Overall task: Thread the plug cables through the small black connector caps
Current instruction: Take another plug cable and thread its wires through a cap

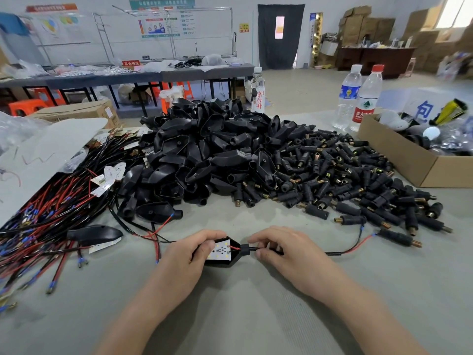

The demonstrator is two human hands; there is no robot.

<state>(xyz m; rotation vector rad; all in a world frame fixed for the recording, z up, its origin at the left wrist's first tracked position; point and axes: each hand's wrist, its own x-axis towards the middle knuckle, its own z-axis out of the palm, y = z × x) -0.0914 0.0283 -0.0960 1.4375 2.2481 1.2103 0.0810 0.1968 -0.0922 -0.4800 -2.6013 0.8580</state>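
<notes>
My left hand (186, 257) grips a black housing (231, 260) with a white LED board (222, 250) lying inside it, near the table's front. A red-and-black cable (340, 252) passes out through the housing's neck. My right hand (284, 249) pinches that cable just right of the neck. The cable runs on to the right and ends at a small black connector cap (395, 238) with a brass tip, lying on the table.
A big heap of black housings (204, 152) sits mid-table, with a spread of small black connector caps (345, 180) to its right. Red and black cables (48, 216) pile up at left. A cardboard box (414, 162) and two water bottles (358, 98) stand at right.
</notes>
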